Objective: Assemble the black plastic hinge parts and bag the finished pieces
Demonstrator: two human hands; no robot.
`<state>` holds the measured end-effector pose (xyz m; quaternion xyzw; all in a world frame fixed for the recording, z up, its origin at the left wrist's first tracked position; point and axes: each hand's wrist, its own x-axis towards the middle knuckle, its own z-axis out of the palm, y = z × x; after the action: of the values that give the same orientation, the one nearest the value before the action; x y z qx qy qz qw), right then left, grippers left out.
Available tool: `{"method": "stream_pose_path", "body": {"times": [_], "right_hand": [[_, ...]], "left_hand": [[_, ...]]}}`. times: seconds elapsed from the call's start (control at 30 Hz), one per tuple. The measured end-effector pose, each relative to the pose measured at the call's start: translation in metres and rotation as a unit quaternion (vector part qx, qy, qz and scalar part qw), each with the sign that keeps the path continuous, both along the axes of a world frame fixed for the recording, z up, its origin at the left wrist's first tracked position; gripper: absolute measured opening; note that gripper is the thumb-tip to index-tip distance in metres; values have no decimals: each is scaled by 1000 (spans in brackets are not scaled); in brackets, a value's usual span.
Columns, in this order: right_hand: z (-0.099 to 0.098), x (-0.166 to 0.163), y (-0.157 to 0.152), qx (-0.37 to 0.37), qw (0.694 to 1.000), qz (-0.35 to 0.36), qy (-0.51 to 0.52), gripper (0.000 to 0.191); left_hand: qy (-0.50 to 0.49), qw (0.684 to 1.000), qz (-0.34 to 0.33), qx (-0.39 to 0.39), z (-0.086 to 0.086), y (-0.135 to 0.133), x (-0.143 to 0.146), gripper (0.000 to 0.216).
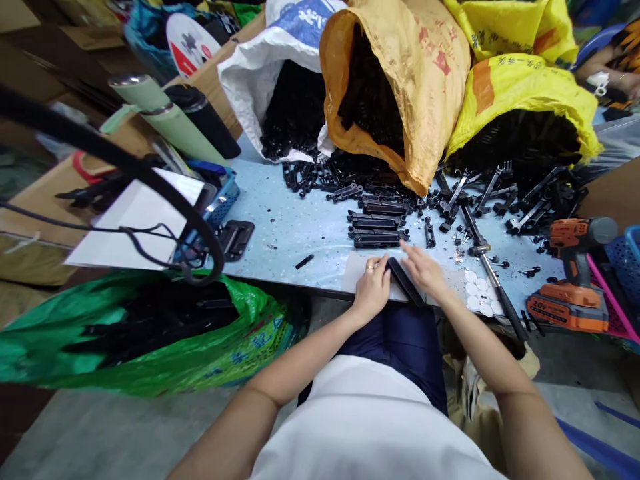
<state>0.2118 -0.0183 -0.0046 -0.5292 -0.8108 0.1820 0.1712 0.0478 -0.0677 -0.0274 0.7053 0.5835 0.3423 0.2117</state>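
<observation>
Flanking one black bar (406,283) at the near edge of the tabletop (305,223), the left hand (373,287) and the right hand (424,268) both lie against its upper part. The left fingers bend toward the bar and one wears a ring; the right fingers stretch out along its other side. Whether either set grips it, I cannot tell, since the thumbs and undersides are hard to make out.

Two similar bars (379,238) lie parallel just beyond, with more heaped behind them. Counted singly: one hammer (495,283), one cordless drill (575,267), one light green bottle (175,123) and one black bottle (205,120). Three open sacks face the work: a white sack (245,83), an orange sack (425,87) and a yellow sack (520,87); their dark contents blur together. White discs (484,293) overlap, so their number is uncertain.

One green bag (165,377) is cut off at the left edge. A black cable (100,147) crosses in front of the papers, and another person's arm (620,81) shows only partly at upper right.
</observation>
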Motion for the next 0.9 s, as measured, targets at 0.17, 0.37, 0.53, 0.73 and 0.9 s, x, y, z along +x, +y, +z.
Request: {"method": "stream_pose_path", "body": {"times": [0.17, 0.37, 0.53, 0.73, 0.9], "right_hand": [[43, 46, 94, 104, 965, -140, -198, 42], [57, 72, 152, 86, 950, -27, -298, 30], [63, 76, 106, 103, 959, 0, -263, 30], [38, 62, -15, 22, 957, 220, -189, 33], [6, 42, -48, 9, 950, 173, -259, 36]], "left_hand": [[246, 925, -288, 18, 17, 14, 3, 47], [357, 892, -275, -20, 38, 24, 6, 38], [352, 911, -200, -77, 31, 24, -11, 36], [267, 916, -283, -96, 25, 31, -10, 35], [250, 918, -294, -97, 27, 32, 0, 53]]}}
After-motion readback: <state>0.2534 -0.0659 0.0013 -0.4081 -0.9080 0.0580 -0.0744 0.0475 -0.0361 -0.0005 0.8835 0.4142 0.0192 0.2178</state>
